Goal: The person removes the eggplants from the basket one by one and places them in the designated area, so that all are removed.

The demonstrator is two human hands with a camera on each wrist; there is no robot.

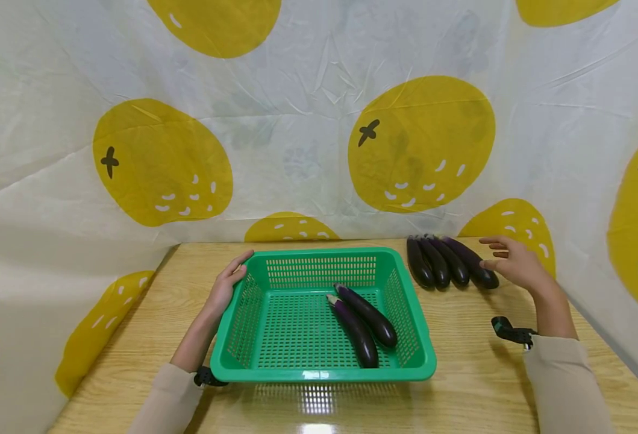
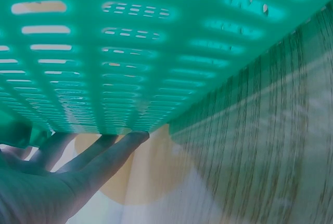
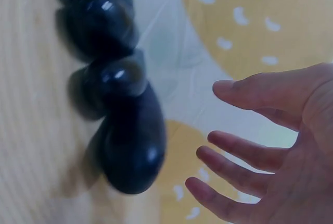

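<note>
Hovering near four dark purple eggplants (image 1: 450,260) on the wood-grain table (image 1: 476,386), my right hand (image 1: 519,265) is loose and unclenched, thumb and fingers spread just beside the outermost one. My left hand (image 1: 223,288) rests at the left rim of the green plastic basket (image 1: 275,376), straightened fingers against its slotted outer wall. Inside, toward the right, lie two more eggplants (image 1: 355,331). Whether the near rim's bright patch is label or glare, I cannot tell.
</note>
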